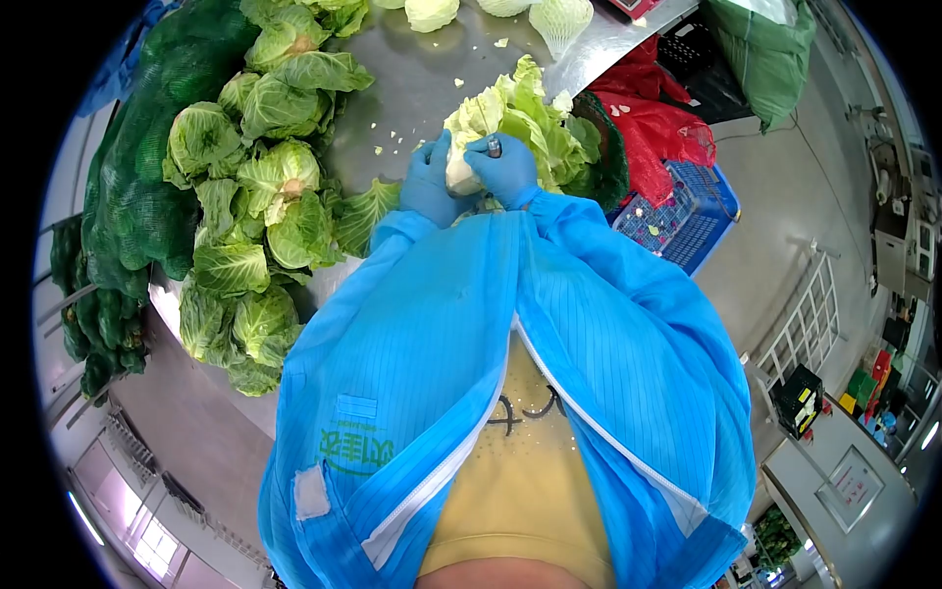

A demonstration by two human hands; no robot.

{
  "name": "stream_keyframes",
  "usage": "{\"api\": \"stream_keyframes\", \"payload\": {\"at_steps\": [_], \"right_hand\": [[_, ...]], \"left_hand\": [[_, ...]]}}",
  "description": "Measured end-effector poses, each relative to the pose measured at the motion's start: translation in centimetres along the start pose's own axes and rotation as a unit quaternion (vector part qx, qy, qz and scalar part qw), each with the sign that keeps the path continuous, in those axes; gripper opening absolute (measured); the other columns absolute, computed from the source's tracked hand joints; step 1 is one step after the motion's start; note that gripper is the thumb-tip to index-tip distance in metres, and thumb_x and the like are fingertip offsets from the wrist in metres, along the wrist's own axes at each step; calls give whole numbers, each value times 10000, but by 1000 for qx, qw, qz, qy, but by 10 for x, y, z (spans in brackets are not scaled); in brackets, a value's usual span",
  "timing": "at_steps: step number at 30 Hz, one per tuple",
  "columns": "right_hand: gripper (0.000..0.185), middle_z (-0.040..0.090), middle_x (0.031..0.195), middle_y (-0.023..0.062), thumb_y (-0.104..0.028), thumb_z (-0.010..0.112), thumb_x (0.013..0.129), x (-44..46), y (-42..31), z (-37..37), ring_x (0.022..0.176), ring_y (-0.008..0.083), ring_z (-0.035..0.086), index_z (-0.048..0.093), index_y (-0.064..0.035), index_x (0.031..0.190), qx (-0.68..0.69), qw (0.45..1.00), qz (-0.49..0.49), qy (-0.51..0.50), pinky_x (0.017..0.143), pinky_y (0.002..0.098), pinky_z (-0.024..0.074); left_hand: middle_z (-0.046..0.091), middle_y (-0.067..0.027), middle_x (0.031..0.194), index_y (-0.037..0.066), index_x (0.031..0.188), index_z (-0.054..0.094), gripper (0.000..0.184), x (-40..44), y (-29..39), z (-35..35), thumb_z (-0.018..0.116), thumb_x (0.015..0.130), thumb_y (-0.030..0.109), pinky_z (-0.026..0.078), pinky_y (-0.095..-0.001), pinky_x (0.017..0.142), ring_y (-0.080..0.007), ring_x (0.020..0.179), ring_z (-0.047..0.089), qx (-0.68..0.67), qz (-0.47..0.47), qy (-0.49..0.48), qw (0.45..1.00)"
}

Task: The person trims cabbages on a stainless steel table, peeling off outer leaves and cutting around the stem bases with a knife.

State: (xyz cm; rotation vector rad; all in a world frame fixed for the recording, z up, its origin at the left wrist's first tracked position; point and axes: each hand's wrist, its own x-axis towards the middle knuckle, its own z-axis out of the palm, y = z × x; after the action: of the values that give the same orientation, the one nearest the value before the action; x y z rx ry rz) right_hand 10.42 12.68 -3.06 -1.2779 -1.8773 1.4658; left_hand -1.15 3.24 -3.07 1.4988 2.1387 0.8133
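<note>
A pale, partly stripped cabbage (459, 169) is between my two gloved hands at the near edge of the metal table. My left hand (430, 182) curls around its left side, fingers closed. On the right side, my right hand (505, 169) is closed around a tool with a metal-ended handle (494, 145); the rest of it is hidden. Loose green outer leaves (549, 137) spread just beyond and to the right of my right hand. Untrimmed cabbages (285, 177) are heaped to the left of my left hand.
Green mesh sacks (147, 187) stand at the far left. Trimmed pale cabbages (432, 12), one in white netting (561, 22), lie at the table's back. Right of the table are a dark green basket (610, 157), red mesh bags (653, 137) and a blue crate (702, 221).
</note>
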Motion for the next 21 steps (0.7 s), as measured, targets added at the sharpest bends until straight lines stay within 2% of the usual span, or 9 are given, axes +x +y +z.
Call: {"api": "stream_keyframes", "payload": {"at_steps": [2, 5, 7, 8, 10, 13, 17, 19, 21], "right_hand": [[320, 622, 852, 163, -346, 618, 706, 2, 1, 0, 764, 345, 596, 632, -47, 818, 17, 999, 21, -22, 672, 413, 469], [322, 621, 819, 158, -355, 622, 728, -1, 2, 1, 734, 347, 595, 619, -48, 823, 24, 1000, -5, -7, 648, 406, 471], [336, 617, 769, 137, -377, 625, 754, -13, -13, -3, 697, 323, 601, 607, -54, 840, -100, 985, -132, 44, 631, 394, 474], [336, 617, 769, 137, -377, 625, 754, -16, -12, -3, 697, 323, 601, 607, -54, 840, -100, 985, -131, 44, 631, 394, 474], [356, 610, 787, 119, -399, 631, 768, -17, -9, -3, 712, 282, 611, 602, -58, 865, 15, 991, -53, 121, 643, 378, 478], [367, 608, 855, 111, -399, 651, 750, -13, -8, -15, 743, 251, 615, 602, -56, 869, 3, 998, 2, 58, 669, 363, 480], [380, 608, 897, 113, -394, 661, 738, -17, -13, -9, 772, 259, 614, 608, -57, 904, -61, 996, -47, 40, 676, 361, 477], [401, 612, 899, 121, -391, 674, 719, -15, -23, -12, 780, 274, 615, 619, -63, 944, -172, 984, -48, 1, 675, 366, 476], [402, 612, 909, 127, -390, 674, 715, -14, -14, -6, 794, 281, 613, 626, -69, 952, -123, 991, -50, 18, 681, 369, 475]], "left_hand": [[391, -227, 1235, 69, 1395, 256, 1050, -1, 0, -1, 841, 560, 320, 449, -388, 910, -351, 1103, 476, 6, 5, 2, 1000], [390, -226, 1235, 67, 1396, 253, 1048, -1, 1, -2, 837, 564, 320, 452, -384, 907, -347, 1098, 481, -1, -13, -2, 1000], [390, -228, 1235, 66, 1397, 252, 1044, -1, 6, -7, 834, 567, 316, 453, -382, 906, -346, 1096, 485, -15, -35, -10, 999], [389, -228, 1235, 67, 1398, 251, 1042, 0, 9, -10, 831, 569, 318, 452, -379, 907, -345, 1094, 488, -14, -45, -18, 999], [388, -228, 1236, 69, 1399, 249, 1039, 2, 8, -10, 827, 572, 320, 452, -377, 908, -343, 1092, 490, -13, -58, -23, 998], [370, -234, 1240, 105, 1412, 232, 1059, 2, 0, -3, 827, 568, 338, 463, -387, 894, -357, 1060, 512, -4, -36, -11, 999], [383, -235, 1235, 77, 1396, 255, 1023, 1, 2, -1, 813, 581, 341, 445, -385, 915, -348, 1095, 483, -13, -30, -3, 999], [383, -238, 1233, 78, 1395, 257, 1018, 2, 0, -1, 812, 582, 340, 443, -387, 916, -351, 1097, 479, -10, -18, 2, 1000], [380, -245, 1235, 80, 1392, 267, 1013, 2, -2, 2, 813, 580, 344, 439, -388, 919, -355, 1102, 472, -8, -8, 10, 1000]]}}
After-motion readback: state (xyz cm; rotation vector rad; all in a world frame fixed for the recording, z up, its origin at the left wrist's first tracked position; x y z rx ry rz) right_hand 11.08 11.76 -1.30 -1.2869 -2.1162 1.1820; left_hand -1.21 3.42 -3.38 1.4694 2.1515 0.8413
